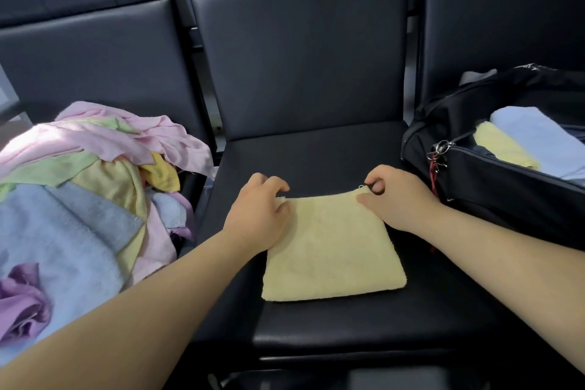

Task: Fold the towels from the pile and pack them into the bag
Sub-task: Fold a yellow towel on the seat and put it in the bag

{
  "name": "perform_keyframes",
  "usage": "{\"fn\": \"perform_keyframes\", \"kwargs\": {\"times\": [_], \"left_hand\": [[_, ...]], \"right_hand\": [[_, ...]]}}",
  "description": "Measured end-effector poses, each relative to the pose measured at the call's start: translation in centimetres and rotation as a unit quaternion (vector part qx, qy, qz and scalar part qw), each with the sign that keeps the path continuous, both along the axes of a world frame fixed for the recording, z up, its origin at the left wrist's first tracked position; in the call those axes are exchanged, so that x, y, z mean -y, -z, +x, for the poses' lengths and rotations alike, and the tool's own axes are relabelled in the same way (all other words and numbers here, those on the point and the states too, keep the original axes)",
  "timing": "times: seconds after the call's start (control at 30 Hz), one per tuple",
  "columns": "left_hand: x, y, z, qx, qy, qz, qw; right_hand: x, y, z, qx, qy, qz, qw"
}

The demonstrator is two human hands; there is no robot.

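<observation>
at frame centre the folded yellow towel [332, 250] lies on the black seat [316, 155]. the left hand [258, 212] and right hand [392, 196] each pinch a far corner. carried to the bag [474, 174] at right, its layers could slip open, being held only by the corners.

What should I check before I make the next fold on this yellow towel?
1. Left hand grip on the yellow towel, far left corner: ok, fingers curled on it.
2. Right hand grip on the far right corner: ok, pinched.
3. Towel flat on the seat: ok.
4. Pile apart from the towel: ok, on the left.
5. Bag open: ok, on the right.
6. Room left in the bag: cannot tell; a packed yellow towel and a light blue towel already lie inside.
</observation>
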State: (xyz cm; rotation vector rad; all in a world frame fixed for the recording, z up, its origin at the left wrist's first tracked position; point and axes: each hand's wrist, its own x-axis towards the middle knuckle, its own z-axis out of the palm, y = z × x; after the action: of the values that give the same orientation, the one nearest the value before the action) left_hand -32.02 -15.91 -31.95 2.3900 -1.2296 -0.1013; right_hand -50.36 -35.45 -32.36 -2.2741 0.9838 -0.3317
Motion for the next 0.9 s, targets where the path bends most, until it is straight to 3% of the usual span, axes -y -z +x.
{"fn": "perform_keyframes", "kwargs": {"times": [0.17,0.37,0.6,0.77,0.9], "left_hand": [[-3.4,0.0,-3.3,-0.004,0.156,-0.026,0.987],[-8.7,2.3,-4.8,0.046,0.273,0.116,0.954],[-9.6,2.0,-5.0,0.031,0.254,0.155,0.954],[-9.4,1.4,-5.4,-0.005,0.229,0.085,0.97],[-8.8,0.8,-5.4,-0.038,0.163,0.026,0.986]], "right_hand": [[-2.9,-1.2,-2.6,0.019,-0.12,-0.122,0.985],[-6.4,0.9,-7.2,-0.079,-0.331,-0.169,0.925],[-7.6,2.1,-8.0,-0.029,-0.327,-0.231,0.916],[-7.3,0.4,-7.8,-0.029,-0.256,-0.173,0.951],[-6.4,-1.4,-7.3,0.002,-0.234,-0.023,0.972]]}}
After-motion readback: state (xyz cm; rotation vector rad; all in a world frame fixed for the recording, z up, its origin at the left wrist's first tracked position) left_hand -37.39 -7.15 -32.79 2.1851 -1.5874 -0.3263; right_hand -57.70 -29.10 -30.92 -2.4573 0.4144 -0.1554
